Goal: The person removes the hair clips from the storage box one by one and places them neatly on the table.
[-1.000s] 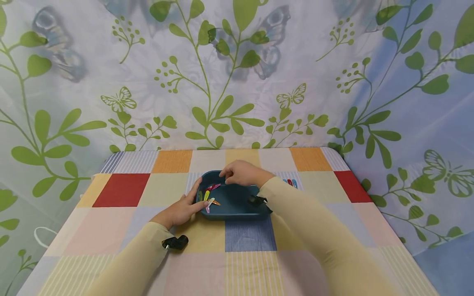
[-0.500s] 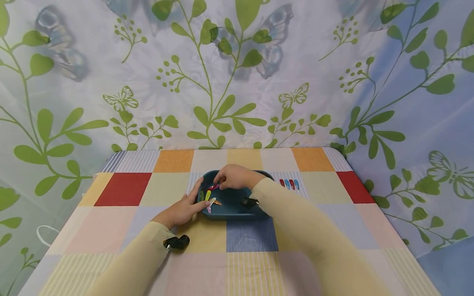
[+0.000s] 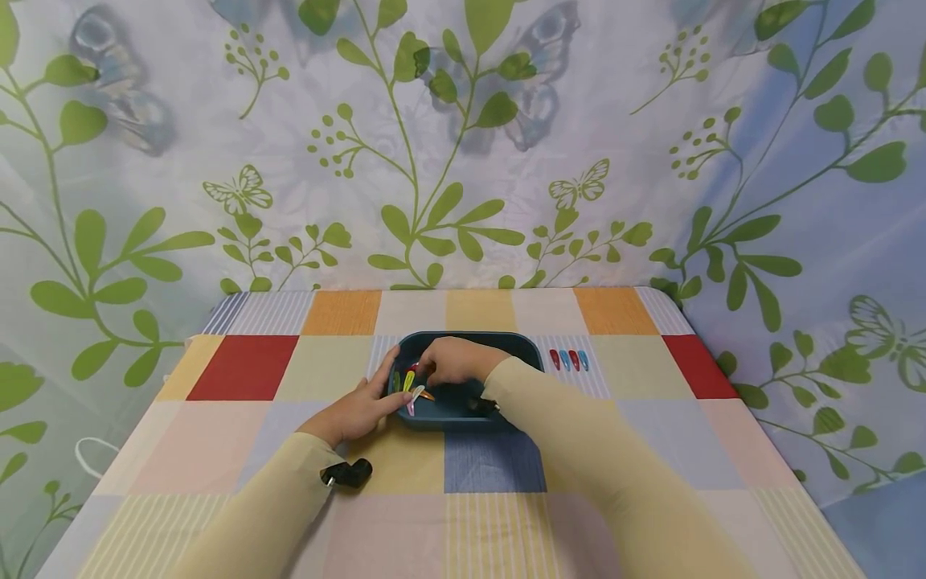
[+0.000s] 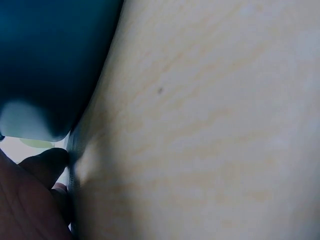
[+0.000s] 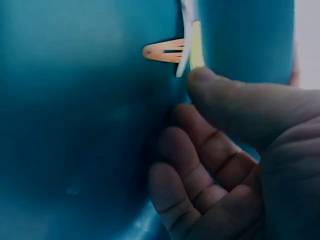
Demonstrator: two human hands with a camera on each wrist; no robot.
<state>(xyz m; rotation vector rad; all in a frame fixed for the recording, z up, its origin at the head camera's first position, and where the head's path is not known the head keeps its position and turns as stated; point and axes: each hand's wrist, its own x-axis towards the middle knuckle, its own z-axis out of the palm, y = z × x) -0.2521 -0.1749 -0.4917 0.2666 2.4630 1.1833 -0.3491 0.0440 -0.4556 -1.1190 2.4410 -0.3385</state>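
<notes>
A dark teal tray (image 3: 463, 423) sits on the table with several snap hair clips at its left end, among them a yellow clip (image 3: 409, 380), a dark green clip (image 3: 396, 382) and an orange clip (image 5: 162, 51). My left hand (image 3: 354, 414) rests along the tray's left side, fingers extended, thumb over the front left corner. Inside the tray my right hand (image 3: 457, 359) reaches down at the clips with bent fingers. Its thumb tip overlaps the yellow clip in the right wrist view. A magenta clip (image 3: 411, 367) is mostly hidden behind its fingertips; I cannot tell whether they pinch it.
Right of the tray, red clips (image 3: 555, 359) and blue clips (image 3: 583, 360) lie side by side in a row. A patchwork cloth (image 3: 289, 515) covers the table. A leaf-patterned curtain (image 3: 289, 161) hangs behind. A white cord loop (image 3: 90, 458) shows at the left edge.
My right hand has moved left and down into the tray, covering most of the magenta clip. The row of clips at right has come fully into sight. The left hand stays on the tray.
</notes>
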